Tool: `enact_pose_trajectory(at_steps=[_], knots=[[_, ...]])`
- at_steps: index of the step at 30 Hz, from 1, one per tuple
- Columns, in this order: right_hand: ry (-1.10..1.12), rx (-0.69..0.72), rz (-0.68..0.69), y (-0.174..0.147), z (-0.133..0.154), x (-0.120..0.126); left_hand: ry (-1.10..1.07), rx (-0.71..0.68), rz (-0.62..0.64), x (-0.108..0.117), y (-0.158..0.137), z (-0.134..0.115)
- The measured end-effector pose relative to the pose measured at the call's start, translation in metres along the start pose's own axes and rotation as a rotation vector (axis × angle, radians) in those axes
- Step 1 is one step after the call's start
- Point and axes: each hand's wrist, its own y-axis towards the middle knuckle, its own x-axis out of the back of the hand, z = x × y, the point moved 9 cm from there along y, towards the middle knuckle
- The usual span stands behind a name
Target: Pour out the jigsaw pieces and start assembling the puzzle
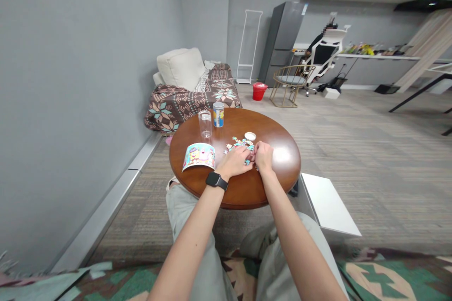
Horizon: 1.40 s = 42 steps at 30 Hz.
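Note:
Loose jigsaw puzzle pieces [240,142] lie in a small heap on the round wooden table [278,127]. Over the near side of the heap is my left hand [234,160], its fingers bent and close together, a black watch on the wrist. My right hand [264,155] is curled closed just to its right, and the fingertips of both meet among the pieces. Whatever the fingers pinch is hidden. A curved picture sheet with cartoon figures [199,155] stands left of my left hand. Just beyond the heap is a round whitish lid [250,136].
A clear glass [205,124] and a blue-yellow tin [218,115] stand at the table's far left. Beyond is a sofa with a patterned cover [180,103]. A white box-like stand [330,202] is at the right, and a red bucket [259,91] farther off. Someone sits in a white-framed chair [326,54].

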Motion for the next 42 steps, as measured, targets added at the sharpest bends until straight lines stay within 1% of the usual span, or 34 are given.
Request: enact_pose_trajectory(at_steps=[2, 4, 6, 9, 11, 14, 17, 20, 22, 23, 24, 26, 28, 30, 32, 35, 38, 40, 42], knots=[[-0.051, 0.024, -0.061, 0.000, 0.003, 0.006, -0.014, -0.105, 0.042, -0.006, 0.000, -0.009], [-0.082, 0.022, -0.116, 0.000, 0.002, 0.012, -0.042, -0.174, 0.077, -0.011, -0.001, -0.014], [-0.105, 0.003, -0.148, 0.000, 0.000, 0.015, -0.048, -0.201, 0.088, -0.014, -0.002, -0.016], [-0.154, -0.035, -0.160, 0.001, -0.006, 0.015, 0.004, -0.179, 0.086, -0.017, -0.002, -0.015], [-0.184, -0.058, -0.174, 0.002, -0.011, 0.015, 0.059, -0.109, 0.070, -0.017, -0.002, -0.009], [-0.216, -0.069, -0.196, 0.003, -0.018, 0.016, 0.120, 0.024, 0.018, -0.010, -0.002, 0.002], [-0.202, -0.054, -0.181, 0.007, -0.023, 0.013, 0.135, 0.122, -0.023, -0.003, -0.002, 0.011], [-0.164, 0.013, -0.125, 0.011, -0.020, 0.004, 0.150, 0.209, -0.108, 0.005, -0.003, 0.021], [-0.163, 0.038, -0.063, 0.012, -0.018, -0.005, 0.187, 0.326, -0.190, 0.009, -0.007, 0.034], [-0.180, 0.046, -0.019, 0.011, -0.017, -0.011, 0.202, 0.397, -0.196, 0.008, -0.010, 0.042], [-0.207, 0.057, 0.033, 0.010, -0.016, -0.018, 0.208, 0.465, -0.177, 0.004, -0.013, 0.050], [-0.275, 0.090, 0.137, 0.007, -0.014, -0.032, 0.203, 0.535, -0.095, -0.008, -0.017, 0.060], [-0.314, 0.128, 0.208, 0.004, -0.011, -0.041, 0.205, 0.534, -0.031, -0.018, -0.018, 0.063], [-0.312, 0.169, 0.254, 0.002, -0.006, -0.045, 0.205, 0.495, 0.003, -0.023, -0.017, 0.062], [-0.281, 0.183, 0.263, 0.002, -0.003, -0.045, 0.197, 0.452, 0.023, -0.026, -0.015, 0.059], [-0.222, 0.137, 0.232, 0.004, -0.004, -0.039, 0.166, 0.399, 0.042, -0.028, -0.012, 0.054], [-0.164, 0.097, 0.205, 0.005, -0.006, -0.035, 0.122, 0.393, -0.003, -0.019, -0.011, 0.052], [-0.119, 0.088, 0.181, 0.005, -0.006, -0.032, 0.089, 0.415, -0.077, -0.007, -0.012, 0.052], [-0.083, 0.089, 0.150, 0.006, -0.006, -0.029, 0.065, 0.407, -0.139, 0.005, -0.011, 0.050]])
